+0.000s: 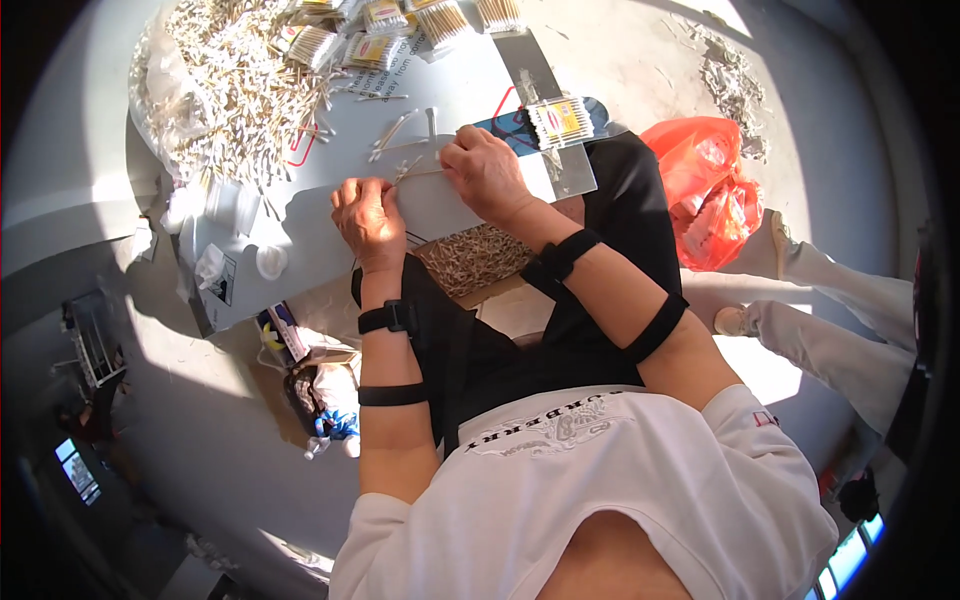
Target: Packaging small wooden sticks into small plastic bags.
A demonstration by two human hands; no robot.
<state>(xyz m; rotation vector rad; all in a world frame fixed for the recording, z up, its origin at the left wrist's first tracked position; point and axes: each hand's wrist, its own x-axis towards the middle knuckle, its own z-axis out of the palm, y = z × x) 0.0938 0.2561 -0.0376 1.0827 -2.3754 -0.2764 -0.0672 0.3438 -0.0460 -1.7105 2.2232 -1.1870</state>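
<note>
White cotton swabs (405, 170) lie between the two hands on a pale board (330, 250) at the upper middle of the frame, only a few of them, loose and fanned. The left hand (368, 218) has its fingers curled down together on the near ends of these swabs; the right hand (487, 172) presses its closed fingertips on the far ends, so both pinch the same little bundle. Just right of it a bagged bundle of swabs (560, 120) rests on a dark strip. A great loose heap of swabs (235, 80) fills the upper left, with more packed bundles (400, 20) along the top edge. At the right an orange plastic bag (710, 190) sits on the floor.

Judging from the light pinch, the bundle could splay or roll apart if either hand lifts unevenly, and stray swabs near the board's edge could slide off into the lap.
</note>
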